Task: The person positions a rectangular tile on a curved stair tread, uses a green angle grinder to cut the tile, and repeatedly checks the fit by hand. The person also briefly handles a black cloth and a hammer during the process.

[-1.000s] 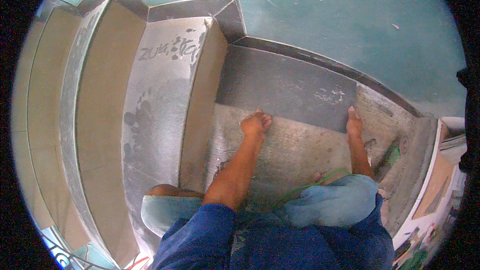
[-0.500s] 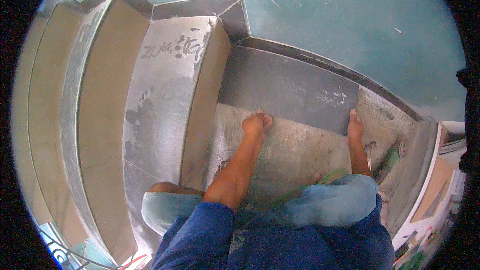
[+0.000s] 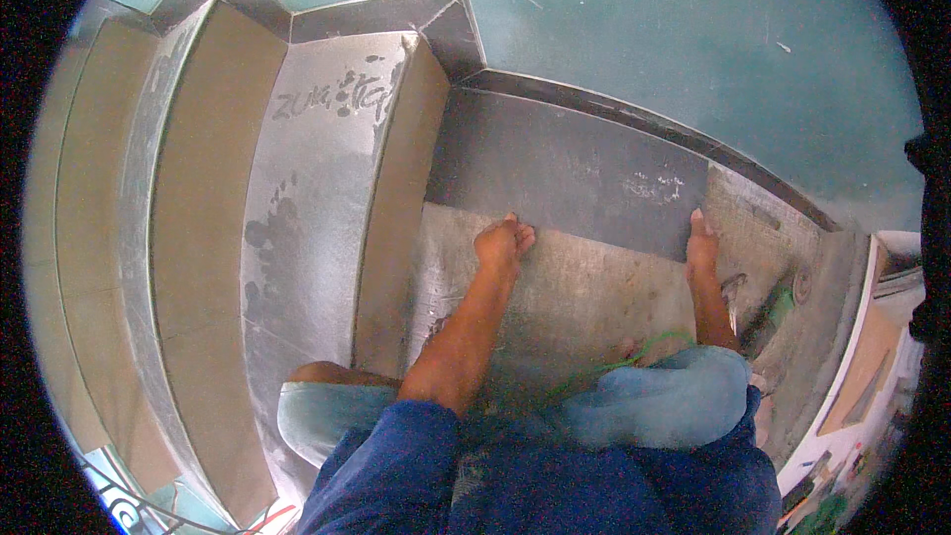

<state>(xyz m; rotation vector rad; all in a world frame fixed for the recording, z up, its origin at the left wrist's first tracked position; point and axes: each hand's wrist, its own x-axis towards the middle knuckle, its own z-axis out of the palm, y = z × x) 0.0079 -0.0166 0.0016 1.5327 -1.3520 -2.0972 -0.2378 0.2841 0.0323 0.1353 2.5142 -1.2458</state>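
We've got our left hand curled at the tile mid-frame, right hand at its right corner, can't tell if gripping.

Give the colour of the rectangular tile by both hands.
Dark grey rectangular tile, clearest in head view.

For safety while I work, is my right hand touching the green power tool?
Apart: the head view shows rough concrete between your right hand and the green power tool.

Rough, stained floor, mid-frame from where I stand | dark tile lying flat, upper centre | green tool resting at right | green cord trailing, lower right of centre
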